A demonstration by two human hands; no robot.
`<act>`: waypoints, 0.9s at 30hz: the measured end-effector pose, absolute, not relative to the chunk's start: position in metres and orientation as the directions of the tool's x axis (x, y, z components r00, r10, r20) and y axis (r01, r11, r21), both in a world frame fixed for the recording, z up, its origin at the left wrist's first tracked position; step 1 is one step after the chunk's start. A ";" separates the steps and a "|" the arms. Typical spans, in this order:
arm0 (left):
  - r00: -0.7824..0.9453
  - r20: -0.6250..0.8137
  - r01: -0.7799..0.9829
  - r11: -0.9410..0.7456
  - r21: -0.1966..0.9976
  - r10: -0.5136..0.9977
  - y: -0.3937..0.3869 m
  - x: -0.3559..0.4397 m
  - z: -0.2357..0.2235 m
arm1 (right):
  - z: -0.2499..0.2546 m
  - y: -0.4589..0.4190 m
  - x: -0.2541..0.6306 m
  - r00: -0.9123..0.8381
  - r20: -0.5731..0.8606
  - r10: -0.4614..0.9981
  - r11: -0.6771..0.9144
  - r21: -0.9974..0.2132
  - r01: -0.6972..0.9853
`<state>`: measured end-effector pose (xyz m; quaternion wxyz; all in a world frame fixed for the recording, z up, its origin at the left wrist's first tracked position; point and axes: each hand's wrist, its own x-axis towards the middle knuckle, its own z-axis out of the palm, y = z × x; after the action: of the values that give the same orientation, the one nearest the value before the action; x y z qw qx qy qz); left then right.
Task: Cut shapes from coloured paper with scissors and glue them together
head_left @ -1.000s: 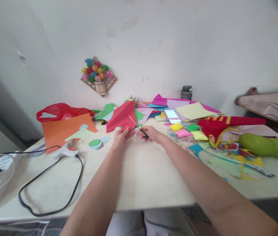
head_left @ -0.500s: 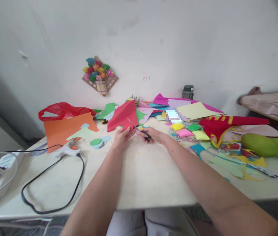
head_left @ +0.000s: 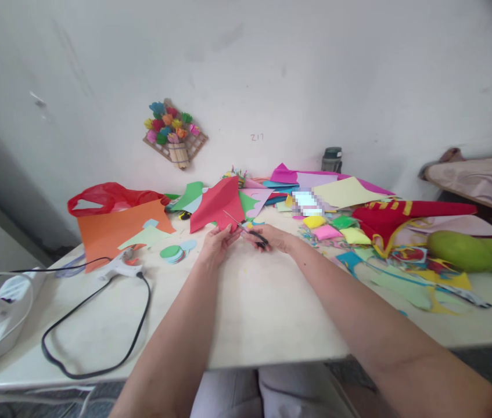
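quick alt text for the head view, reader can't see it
A person's left hand holds red paper and the right hand black-handled scissors, blades overlapping it in view, above a pale table. A corded glue gun lies to the left.

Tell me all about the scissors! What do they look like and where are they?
The scissors have black handles, maybe plastic, and a thin, greyish blade end that looks like metal. The right hand holds them by the handles above the table. They slant, with the tip pointing away and to the left, in front of the red sheet. It's too small to tell whether the blades are open or touch the sheet.
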<state>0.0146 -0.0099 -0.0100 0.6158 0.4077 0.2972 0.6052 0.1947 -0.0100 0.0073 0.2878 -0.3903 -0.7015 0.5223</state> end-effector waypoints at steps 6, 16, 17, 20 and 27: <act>0.094 0.116 -0.502 -0.053 0.863 0.989 -0.009 0.013 -0.011 | 0.009 -0.011 0.194 -0.530 -0.011 0.848 0.162 -0.947 0.278; 0.089 0.115 -0.504 -0.055 0.862 0.989 -0.007 0.013 -0.013 | 0.006 -0.008 0.195 -0.528 -0.008 0.849 0.170 -0.943 0.287; 0.090 0.116 -0.502 -0.056 0.863 0.989 -0.007 0.013 -0.013 | 0.006 -0.008 0.195 -0.527 -0.010 0.850 0.166 -0.944 0.285; 0.105 0.125 -0.497 -0.056 0.866 0.987 -0.006 0.012 -0.014 | 0.006 -0.008 0.194 -0.529 -0.007 0.849 0.170 -0.943 0.285; 0.109 0.126 -0.497 -0.056 0.866 0.986 -0.006 0.012 -0.014 | 0.006 -0.009 0.194 -0.528 -0.010 0.849 0.179 -0.935 0.307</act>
<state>0.0118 -0.0061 -0.0139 0.6199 0.4124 0.2961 0.5983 0.1942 -0.0092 0.0065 0.2722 -0.4025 -0.7179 0.4985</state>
